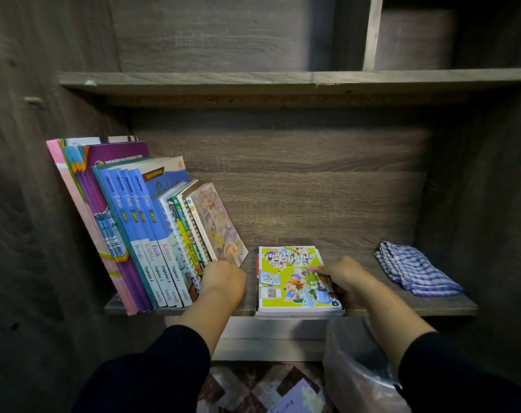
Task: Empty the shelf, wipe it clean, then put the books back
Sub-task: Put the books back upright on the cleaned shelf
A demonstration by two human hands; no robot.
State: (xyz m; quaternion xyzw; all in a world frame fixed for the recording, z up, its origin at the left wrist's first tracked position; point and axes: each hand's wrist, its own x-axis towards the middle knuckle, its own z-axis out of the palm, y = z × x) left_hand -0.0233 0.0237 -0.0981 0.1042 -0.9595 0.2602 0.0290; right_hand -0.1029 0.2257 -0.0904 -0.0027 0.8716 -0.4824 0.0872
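Looks like late stage: leaning row of schoolbooks (140, 231) at shelf (432, 307) left. Left hand (223, 278) touches row's end, grip unclear. Right hand (347, 281) grips flat comic stack (296, 281) mid-shelf. Folded checked cloth (414, 268) lies right. Stack not yet stood up.

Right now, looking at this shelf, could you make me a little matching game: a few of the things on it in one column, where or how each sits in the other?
Things:
1. checked cloth
2. green comic stack
3. blue textbooks
4. left hand

Places:
A. standing, leaning at the shelf's left end
B. lying flat mid-shelf, held by the right hand
C. folded at the shelf's right end
D. at the foot of the leaning row

Pairs: 1-C, 2-B, 3-A, 4-D
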